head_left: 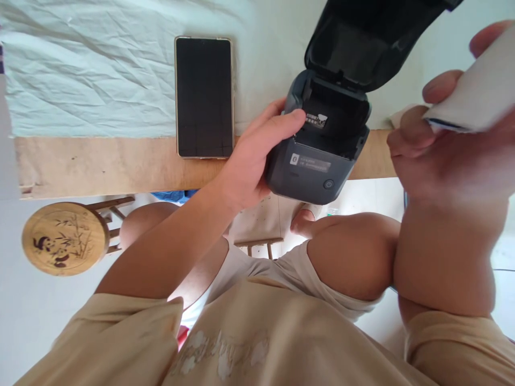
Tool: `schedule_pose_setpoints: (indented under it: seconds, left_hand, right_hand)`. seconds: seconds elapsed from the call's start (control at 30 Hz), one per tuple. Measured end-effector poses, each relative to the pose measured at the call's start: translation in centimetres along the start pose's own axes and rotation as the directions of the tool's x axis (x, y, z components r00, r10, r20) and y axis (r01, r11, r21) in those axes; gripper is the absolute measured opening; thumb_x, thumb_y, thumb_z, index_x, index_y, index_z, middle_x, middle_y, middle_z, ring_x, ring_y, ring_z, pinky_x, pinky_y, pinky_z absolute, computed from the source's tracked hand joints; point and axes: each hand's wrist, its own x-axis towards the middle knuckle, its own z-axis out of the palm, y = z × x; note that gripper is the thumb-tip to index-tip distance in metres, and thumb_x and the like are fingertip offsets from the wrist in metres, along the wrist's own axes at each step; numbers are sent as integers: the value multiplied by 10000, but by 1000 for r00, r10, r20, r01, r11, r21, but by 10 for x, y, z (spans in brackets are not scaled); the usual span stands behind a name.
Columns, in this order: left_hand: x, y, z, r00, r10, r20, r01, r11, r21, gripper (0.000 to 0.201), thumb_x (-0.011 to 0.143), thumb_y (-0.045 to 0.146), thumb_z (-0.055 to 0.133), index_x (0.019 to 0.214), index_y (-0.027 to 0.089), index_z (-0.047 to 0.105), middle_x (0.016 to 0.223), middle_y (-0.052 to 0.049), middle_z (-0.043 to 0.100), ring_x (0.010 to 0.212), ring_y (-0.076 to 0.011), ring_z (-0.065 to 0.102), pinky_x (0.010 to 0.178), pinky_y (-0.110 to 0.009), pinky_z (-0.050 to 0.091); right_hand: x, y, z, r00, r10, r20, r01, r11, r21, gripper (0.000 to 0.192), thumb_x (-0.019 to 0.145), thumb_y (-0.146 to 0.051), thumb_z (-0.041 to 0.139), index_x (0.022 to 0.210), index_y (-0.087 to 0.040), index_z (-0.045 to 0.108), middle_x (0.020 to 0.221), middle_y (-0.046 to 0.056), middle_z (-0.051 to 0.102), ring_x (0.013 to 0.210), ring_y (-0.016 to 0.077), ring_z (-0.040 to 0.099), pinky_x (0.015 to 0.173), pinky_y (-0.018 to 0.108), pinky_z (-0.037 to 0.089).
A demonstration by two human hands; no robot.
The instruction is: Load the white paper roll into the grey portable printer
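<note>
Left hand (257, 155) grips the side of a dark grey printer (322, 128), its lid open, at the table edge. Right hand (446, 145), well right of it, pinches a white paper roll (478, 91).

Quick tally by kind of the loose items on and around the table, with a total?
Label printer, lid open, held by left hand: 1
Phone: 1
White paper roll, in right hand: 1
Round wooden stool: 1
Total: 4

A home room — cloth-covered wooden table (100, 166), panda-painted stool (64, 238) on a pale floor.
</note>
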Motion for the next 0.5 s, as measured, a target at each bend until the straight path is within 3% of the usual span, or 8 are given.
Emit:
schedule_pose_setpoints:
  seconds: [0.07,0.13,0.2,0.3,0.37,0.5]
  left_hand:
    - [0,-1,-1,1000,21,5,-20,999,-34,201,821,338,581,941,176,581,789,29,630,682,-73,631,586,-192,563]
    - [0,-1,-2,999,40,1,-40,997,-66,194,817,328,579,937,175,584,770,35,635,674,-80,633,574,-199,560]
    - [-1,-1,-1,999,45,-6,-45,995,-90,186,819,316,573,930,167,585,761,33,636,682,-80,634,586,-193,553]
    - [-1,-2,-1,998,54,-24,-57,993,-103,194,815,317,578,928,159,586,760,27,631,690,-74,631,594,-177,535]
    - [0,-2,0,998,56,-32,-59,993,-101,205,807,331,586,940,175,581,766,28,626,677,-79,631,586,-187,530]
    - [-1,0,1,999,20,-31,-23,997,-76,200,804,335,591,959,211,568,802,24,605,665,-83,618,592,-207,512]
  right_hand:
    - [2,6,6,997,-47,-62,55,990,128,308,766,-392,505,998,-194,549,709,1,449,475,52,428,318,205,254]
    - [1,8,13,987,-119,-105,132,983,128,224,721,-239,579,922,-183,499,701,-20,435,465,54,445,321,212,278]
    - [-2,7,17,979,-188,-79,186,982,-34,244,715,-210,613,929,-170,501,797,-11,482,548,52,505,412,215,376]
    - [-6,12,17,967,-255,15,243,902,-356,368,689,-222,672,1026,-186,529,1035,12,505,828,70,545,638,222,454]
    - [-9,20,17,983,-177,53,183,892,-414,472,675,-228,690,1113,-223,513,1026,14,526,829,73,513,683,240,461]
    - [-17,29,18,994,21,109,25,916,-400,545,685,-306,720,1182,-239,508,757,-7,540,643,87,475,682,318,499]
